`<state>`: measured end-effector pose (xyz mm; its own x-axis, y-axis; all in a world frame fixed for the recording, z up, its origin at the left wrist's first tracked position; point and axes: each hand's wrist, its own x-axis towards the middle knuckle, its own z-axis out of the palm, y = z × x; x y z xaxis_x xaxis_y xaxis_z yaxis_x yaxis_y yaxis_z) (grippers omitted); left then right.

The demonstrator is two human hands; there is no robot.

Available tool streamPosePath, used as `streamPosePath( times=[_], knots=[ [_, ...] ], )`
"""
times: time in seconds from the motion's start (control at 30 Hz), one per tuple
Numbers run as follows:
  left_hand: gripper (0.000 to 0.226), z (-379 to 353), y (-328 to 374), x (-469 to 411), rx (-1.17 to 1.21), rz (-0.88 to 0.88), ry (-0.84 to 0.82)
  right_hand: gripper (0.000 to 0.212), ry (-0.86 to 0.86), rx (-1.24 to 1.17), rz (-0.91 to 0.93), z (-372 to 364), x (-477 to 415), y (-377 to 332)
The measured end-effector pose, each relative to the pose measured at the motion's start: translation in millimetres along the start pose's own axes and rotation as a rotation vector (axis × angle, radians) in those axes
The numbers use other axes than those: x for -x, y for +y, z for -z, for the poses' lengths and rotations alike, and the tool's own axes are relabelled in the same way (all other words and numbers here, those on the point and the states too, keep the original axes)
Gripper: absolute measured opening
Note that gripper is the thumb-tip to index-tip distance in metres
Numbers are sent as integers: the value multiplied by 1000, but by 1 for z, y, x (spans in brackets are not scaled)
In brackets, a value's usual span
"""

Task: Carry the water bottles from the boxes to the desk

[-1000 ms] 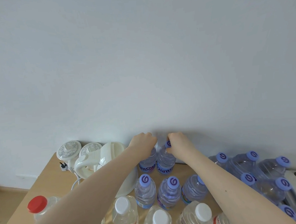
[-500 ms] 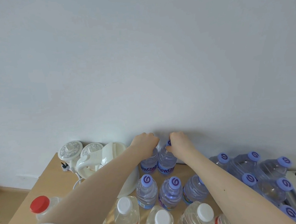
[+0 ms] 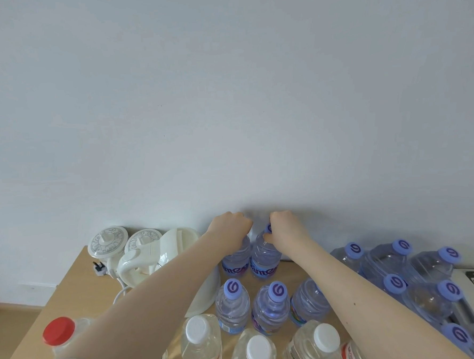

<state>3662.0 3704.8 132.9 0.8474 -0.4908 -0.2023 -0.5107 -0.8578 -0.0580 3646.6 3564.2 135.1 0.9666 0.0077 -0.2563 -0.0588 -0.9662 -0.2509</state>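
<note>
Two hands grip bottle tops by the wall. Left hand (image 3: 230, 224) clutches the left bottle (image 3: 236, 258); right hand (image 3: 286, 227) pinches the right bottle (image 3: 264, 261) on the desk (image 3: 70, 286).

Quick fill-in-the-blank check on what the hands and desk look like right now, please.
1. The left hand grips a bottle next to the white ____.
2. The right hand grips the neighbouring bottle, close to the ____ behind.
3. The front-left bottle has a ____ cap.
Missing words: kettle; wall; red.
</note>
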Motion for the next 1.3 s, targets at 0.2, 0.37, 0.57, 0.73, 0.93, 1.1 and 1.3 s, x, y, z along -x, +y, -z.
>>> streamPosePath(
  times=[0.2,0.37,0.57,0.73,0.93,1.1,1.3],
  knots=[
    [24,0,1,1,-25,5,-4,39,-5,26,19,2,6,1],
    [24,3,2,2,-59,-1,-8,37,-26,1,16,7,9,1],
    [24,8,4,4,-49,17,-22,33,-31,3,40,10,11,-5],
    [24,9,5,5,-45,17,-22,28,-19,-26,60,10,13,-6],
    [23,6,0,5,-30,52,-13,34,-17,-28,54,10,11,-6],
    [24,6,0,3,-27,55,-20,37,-3,-33,41,9,10,-4],
    [26,11,1,14,-51,36,52,35,34,-44,56,10,20,2]
  ],
)
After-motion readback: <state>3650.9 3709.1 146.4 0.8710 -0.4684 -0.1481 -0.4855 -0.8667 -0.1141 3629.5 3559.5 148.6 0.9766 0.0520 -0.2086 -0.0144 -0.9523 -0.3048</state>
